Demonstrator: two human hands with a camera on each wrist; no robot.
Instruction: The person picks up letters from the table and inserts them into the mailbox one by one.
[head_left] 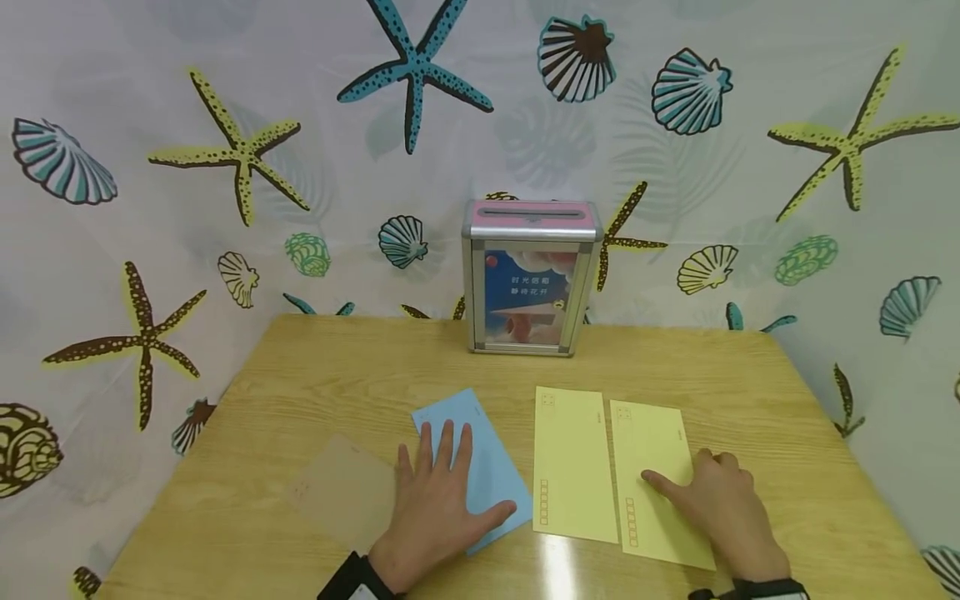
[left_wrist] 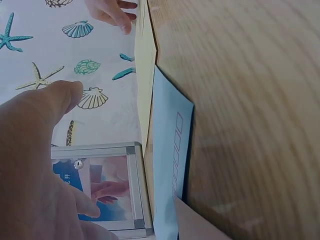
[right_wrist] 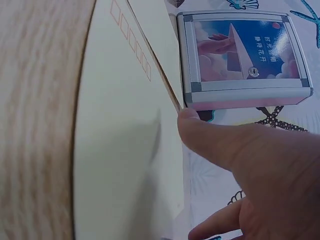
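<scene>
In the head view my left hand is spread with straight fingers over a blue envelope, which lies slanted on the table. The left wrist view shows the thumb raised away from that envelope. A brown envelope lies at the left, its right side partly behind the left hand. Two yellow envelopes lie side by side: the left yellow envelope and the right yellow envelope. Over the right one's outer edge is my right hand, thumb stretched across the paper and fingers loosely bent, holding nothing.
A metal-framed letter box with a pink slotted top and a picture front stands at the back of the wooden table. Behind it and along both sides hangs a white cloth printed with starfish and shells.
</scene>
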